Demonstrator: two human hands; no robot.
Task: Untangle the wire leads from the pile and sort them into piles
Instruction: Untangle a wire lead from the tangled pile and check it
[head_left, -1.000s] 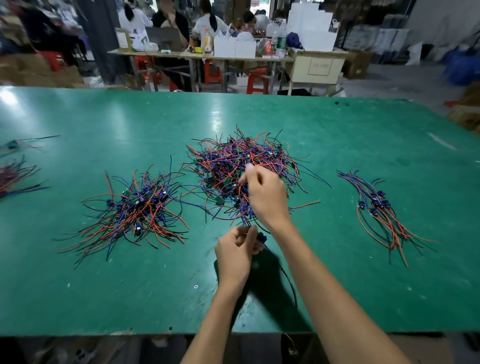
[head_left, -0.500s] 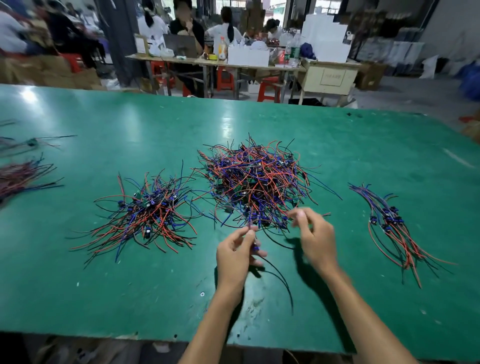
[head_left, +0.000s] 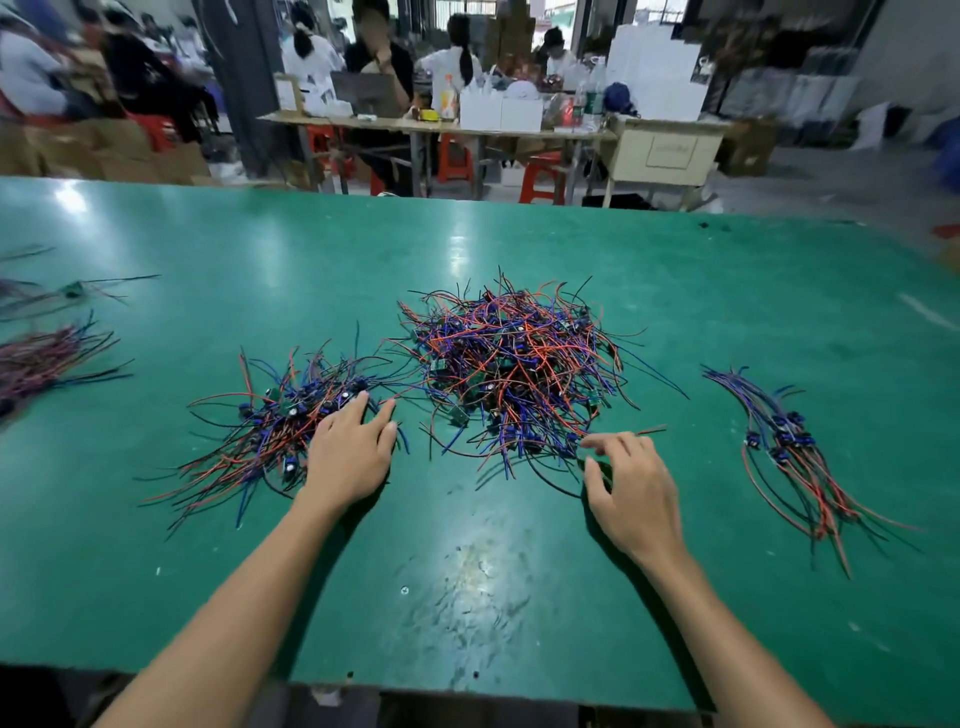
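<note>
A big tangled pile of red, blue and black wire leads (head_left: 511, 371) lies mid-table on the green table (head_left: 467, 571). A looser sorted pile (head_left: 260, 431) sits to its left, and a small neat bundle (head_left: 789, 457) to its right. My left hand (head_left: 350, 457) rests flat, fingers spread, on the right edge of the left pile. My right hand (head_left: 636, 488) is at the front right edge of the big pile, its fingers loosely bent; forefinger and thumb are apart and touch the outermost wires.
More wire bundles (head_left: 41, 358) lie at the table's far left edge, with a few stray leads (head_left: 78, 291) behind them. Beyond the table, people sit at a cluttered workbench (head_left: 467, 124) with red stools and boxes.
My left hand moved left from in front of me onto the left pile and let go of the lead it pinched. My right hand moved a little to the right along the big pile's edge.
</note>
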